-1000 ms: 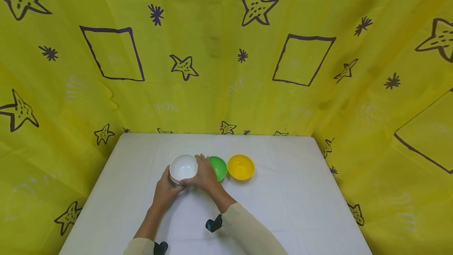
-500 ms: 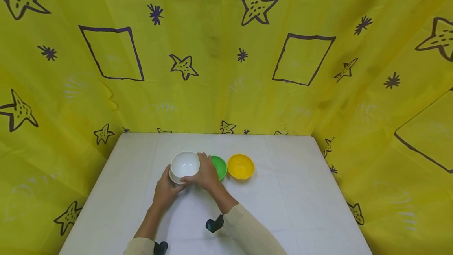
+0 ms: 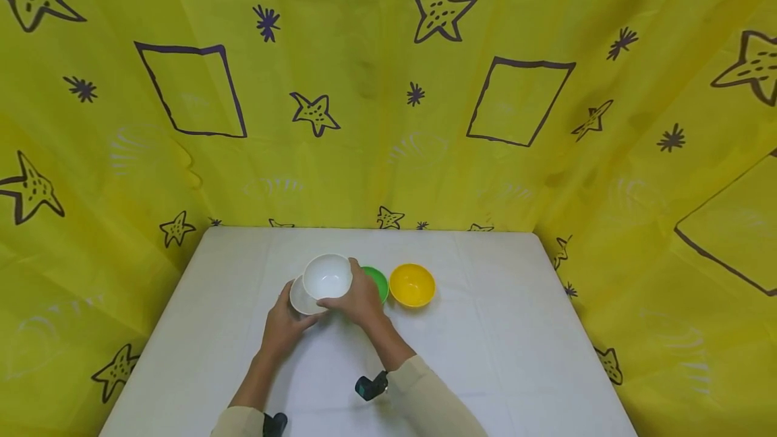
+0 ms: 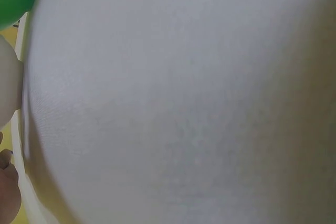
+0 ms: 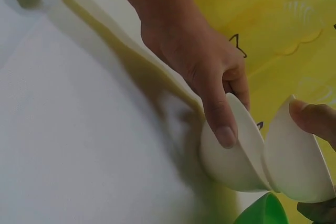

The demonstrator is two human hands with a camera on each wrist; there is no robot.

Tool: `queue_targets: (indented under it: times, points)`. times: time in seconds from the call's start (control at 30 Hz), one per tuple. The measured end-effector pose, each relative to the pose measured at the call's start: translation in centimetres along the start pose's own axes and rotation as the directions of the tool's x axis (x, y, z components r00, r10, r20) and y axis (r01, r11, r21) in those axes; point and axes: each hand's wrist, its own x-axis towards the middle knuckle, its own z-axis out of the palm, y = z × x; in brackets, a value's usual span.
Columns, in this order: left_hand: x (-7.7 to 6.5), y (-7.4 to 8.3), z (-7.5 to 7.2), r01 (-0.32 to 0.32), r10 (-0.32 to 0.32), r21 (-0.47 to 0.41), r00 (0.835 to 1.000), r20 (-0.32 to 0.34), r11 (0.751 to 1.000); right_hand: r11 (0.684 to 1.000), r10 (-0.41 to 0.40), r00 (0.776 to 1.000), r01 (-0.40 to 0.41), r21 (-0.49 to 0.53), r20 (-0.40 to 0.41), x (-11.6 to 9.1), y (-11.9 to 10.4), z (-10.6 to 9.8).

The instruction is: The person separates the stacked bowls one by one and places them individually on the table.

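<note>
Two white bowls overlap left of the middle of the table. My left hand (image 3: 284, 328) grips the lower white bowl (image 3: 301, 299) from its left and near sides. With thumb near and fingers at the far side, my right hand (image 3: 362, 297) holds the upper white bowl (image 3: 328, 279) by its rim, raised and shifted right over the other. From the right wrist, the left hand's thumb presses the outside of the lower bowl (image 5: 223, 163), and the upper bowl (image 5: 294, 156) leans away from it. The green bowl (image 3: 379, 282) is partly hidden behind my right hand.
A yellow bowl (image 3: 413, 286) stands just right of the green one. White cloth covers the table (image 3: 485, 342), and a yellow curtain (image 3: 364, 174) with drawn stars rises behind and at both sides. Dark wrist-worn devices (image 3: 370, 386) sit by the cuffs.
My right hand has lifted the upper white bowl out of the lower one and moved it slightly right and away. The left hand and lower bowl have stayed in place.
</note>
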Motion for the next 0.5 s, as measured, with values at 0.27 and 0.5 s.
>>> queue_targets:
  times: [0.27,0.5]
  points:
    - [-0.1,0.1,-0.3,0.013,-0.013,0.001,0.999,0.044,1.0,0.999,0.0,1.0,0.001,0.04,-0.026,0.0,0.7,-1.1]
    - [0.1,0.2,-0.3,0.003,-0.003,0.005,0.999,0.035,1.0,0.999,0.002,0.998,0.002,0.048,-0.069,0.1,0.7,-2.4]
